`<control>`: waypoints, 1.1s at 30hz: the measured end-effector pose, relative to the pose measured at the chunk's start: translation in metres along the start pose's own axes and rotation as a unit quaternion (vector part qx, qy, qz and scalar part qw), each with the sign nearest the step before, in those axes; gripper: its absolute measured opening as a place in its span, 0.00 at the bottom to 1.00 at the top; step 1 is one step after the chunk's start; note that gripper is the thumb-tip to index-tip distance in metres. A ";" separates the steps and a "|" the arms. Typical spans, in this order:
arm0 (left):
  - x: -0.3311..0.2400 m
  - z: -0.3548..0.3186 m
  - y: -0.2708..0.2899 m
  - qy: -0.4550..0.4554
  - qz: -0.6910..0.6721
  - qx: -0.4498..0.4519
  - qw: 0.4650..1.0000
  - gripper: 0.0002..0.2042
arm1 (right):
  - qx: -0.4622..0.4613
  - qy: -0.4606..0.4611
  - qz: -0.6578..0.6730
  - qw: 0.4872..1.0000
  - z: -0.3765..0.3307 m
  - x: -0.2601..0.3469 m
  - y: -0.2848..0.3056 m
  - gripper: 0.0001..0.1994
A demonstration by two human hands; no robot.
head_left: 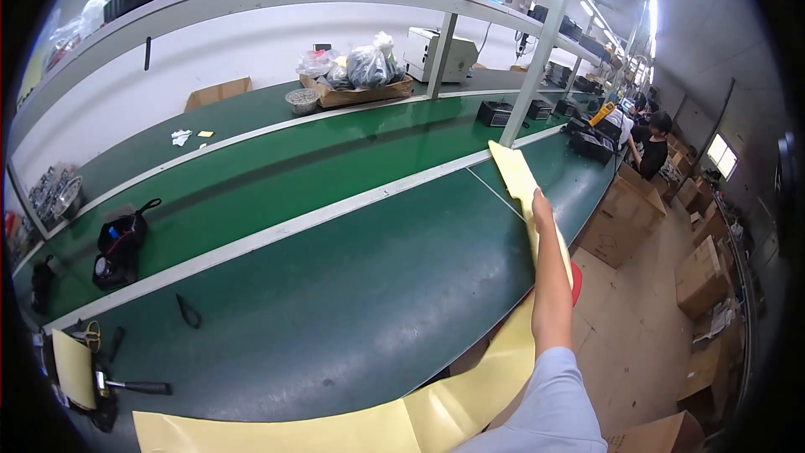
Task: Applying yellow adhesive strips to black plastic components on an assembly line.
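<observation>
My right hand [542, 206] reaches forward at the right end of the bench, its fingers closed on the edge of a yellow sheet [514, 172]. That sheet is long and narrow, with its far end by the metal post. Under my forearm it runs down past the bench edge. Closer to me, a wide yellow sheet [335, 429] with a crease curves along the near edge of the bench and up toward my right arm. Whether the two yellow parts are one piece, I cannot tell. My left hand is out of the picture.
At the left lie a hammer [138, 387], scissors [90, 335] and a black strap loop [188, 311]. A black pouch [122, 243] rests on the green belt [277, 193]. A metal post [543, 50] rises beyond my hand. Cardboard boxes [621, 216] and people stand at the right.
</observation>
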State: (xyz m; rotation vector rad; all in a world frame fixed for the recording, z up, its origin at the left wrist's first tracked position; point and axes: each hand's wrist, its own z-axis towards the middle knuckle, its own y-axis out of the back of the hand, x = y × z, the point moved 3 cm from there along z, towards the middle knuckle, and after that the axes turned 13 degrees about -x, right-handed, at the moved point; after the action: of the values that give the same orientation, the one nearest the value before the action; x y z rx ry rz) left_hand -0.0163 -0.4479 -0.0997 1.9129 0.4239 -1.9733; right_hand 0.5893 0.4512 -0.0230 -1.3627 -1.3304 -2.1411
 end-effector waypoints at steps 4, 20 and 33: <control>-0.005 -0.001 0.002 -0.019 0.000 0.008 1.000 0.19 | 0.134 0.171 -0.158 0.963 0.000 0.022 0.016 0.31; -0.009 -0.014 -0.052 -0.026 -0.003 0.086 0.996 0.16 | 0.026 0.114 -0.458 0.881 -0.046 -0.028 0.070 0.30; -0.051 -0.302 -0.167 -0.297 0.070 0.225 0.925 0.11 | 0.080 0.242 -0.325 0.911 0.046 0.017 -0.005 0.23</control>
State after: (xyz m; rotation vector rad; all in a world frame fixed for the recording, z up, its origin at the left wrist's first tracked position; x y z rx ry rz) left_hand 0.1783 -0.1595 -0.0661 1.3826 -0.3503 -2.5547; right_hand 0.6030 0.4950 -0.0055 -0.2744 -1.8396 -2.4477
